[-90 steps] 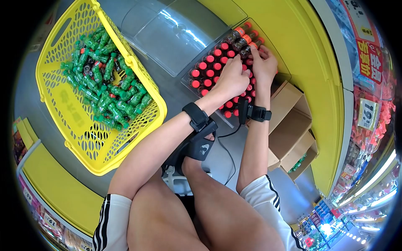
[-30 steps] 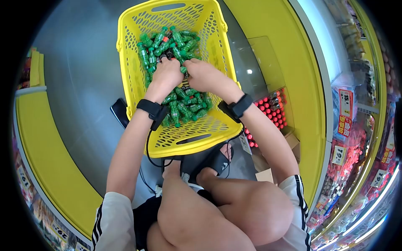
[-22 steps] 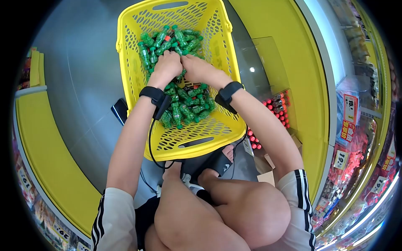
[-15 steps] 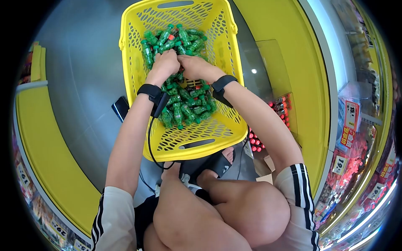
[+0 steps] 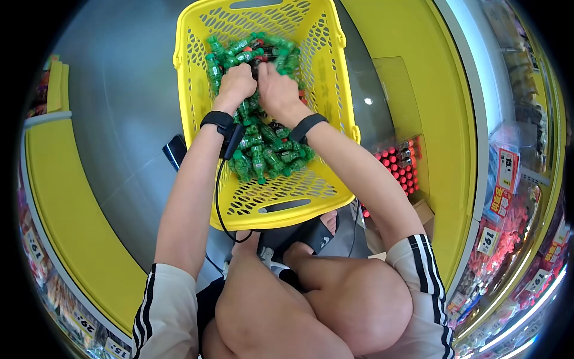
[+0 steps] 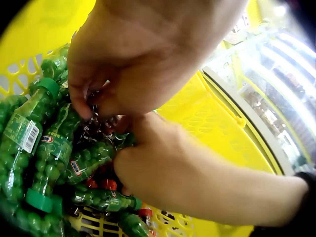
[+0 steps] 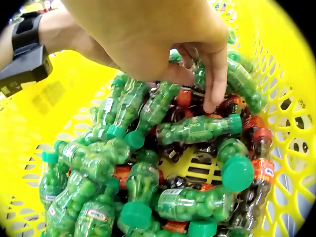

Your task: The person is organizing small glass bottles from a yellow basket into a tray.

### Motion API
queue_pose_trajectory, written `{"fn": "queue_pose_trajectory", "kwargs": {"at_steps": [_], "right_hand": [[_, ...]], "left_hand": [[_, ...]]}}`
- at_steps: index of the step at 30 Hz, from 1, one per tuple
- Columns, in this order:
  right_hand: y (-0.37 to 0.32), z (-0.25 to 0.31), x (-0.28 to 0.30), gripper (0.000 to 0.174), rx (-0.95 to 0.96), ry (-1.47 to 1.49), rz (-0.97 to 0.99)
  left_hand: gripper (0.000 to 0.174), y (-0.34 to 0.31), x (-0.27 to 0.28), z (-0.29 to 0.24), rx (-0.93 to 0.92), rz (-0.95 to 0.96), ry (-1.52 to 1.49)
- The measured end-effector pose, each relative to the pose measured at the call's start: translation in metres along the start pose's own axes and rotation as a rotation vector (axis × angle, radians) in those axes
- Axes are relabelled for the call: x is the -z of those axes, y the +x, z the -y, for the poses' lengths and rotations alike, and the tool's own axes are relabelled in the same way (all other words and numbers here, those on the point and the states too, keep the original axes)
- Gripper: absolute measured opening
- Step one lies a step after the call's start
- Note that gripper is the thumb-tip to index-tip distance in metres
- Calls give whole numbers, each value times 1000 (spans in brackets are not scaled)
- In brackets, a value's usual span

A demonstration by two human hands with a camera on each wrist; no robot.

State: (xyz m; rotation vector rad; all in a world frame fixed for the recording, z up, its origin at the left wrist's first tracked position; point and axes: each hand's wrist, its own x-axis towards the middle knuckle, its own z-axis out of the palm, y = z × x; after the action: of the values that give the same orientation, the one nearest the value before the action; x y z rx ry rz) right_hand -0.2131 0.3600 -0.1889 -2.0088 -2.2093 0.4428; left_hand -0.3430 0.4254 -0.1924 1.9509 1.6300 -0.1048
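Note:
Inside the yellow basket (image 5: pixel 281 222), small clear bottles filled with green balls (image 7: pixel 197 129) lie in a loose heap. Among them are dark bottles with red caps (image 7: pixel 261 148). My left hand (image 5: pixel 237 84) reaches into the far part of the heap. In the left wrist view, its fingers and thumb curl round a shiny dark bottle (image 6: pixel 92 129), partly hidden by the hand. Beside it my right hand (image 5: pixel 278 90) dips in from the right, blurred in the head view. Its fingers (image 7: pixel 216 81) point straight down among the dark bottles in the right wrist view.
A clear bin (image 5: pixel 423 173) of upright red-capped dark bottles stands right of the basket, beside a cardboard box (image 5: pixel 423 215). A black phone (image 5: pixel 174 151) lies on the floor at left. Yellow shelf bases (image 5: pixel 430 90) flank both sides. A cable (image 5: pixel 216 197) hangs from the left wrist camera.
Both hands have gone from the clear bin to the basket, which now stands in front of me. Over the last half second, my right hand has turned and moved slightly right, and nearby green bottles have shifted.

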Motion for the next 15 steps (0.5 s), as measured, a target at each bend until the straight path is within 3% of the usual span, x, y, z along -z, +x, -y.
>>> {"fn": "queue_pose_trajectory", "kwargs": {"at_steps": [3,5,9,10,12,15], "right_hand": [[17,-20,7,55,7,146,-1],[27,-39,-12,60,168,378,12],[22,-25,-4,64,80,187,214],[23,-19,2,66,37,133,338],[22,-12,8,65,8,143,317],[22,-14,4,64,-4,172,284]], "left_hand": [[36,-7,0,-4,-16,-73,-27],[36,-5,-1,-5,-22,-31,-3],[32,2,-5,5,-82,-14,36],[29,0,-7,8,-107,-82,-49],[25,-6,-9,9,-141,-205,-144],[28,2,-15,11,-85,-157,-206]]}}
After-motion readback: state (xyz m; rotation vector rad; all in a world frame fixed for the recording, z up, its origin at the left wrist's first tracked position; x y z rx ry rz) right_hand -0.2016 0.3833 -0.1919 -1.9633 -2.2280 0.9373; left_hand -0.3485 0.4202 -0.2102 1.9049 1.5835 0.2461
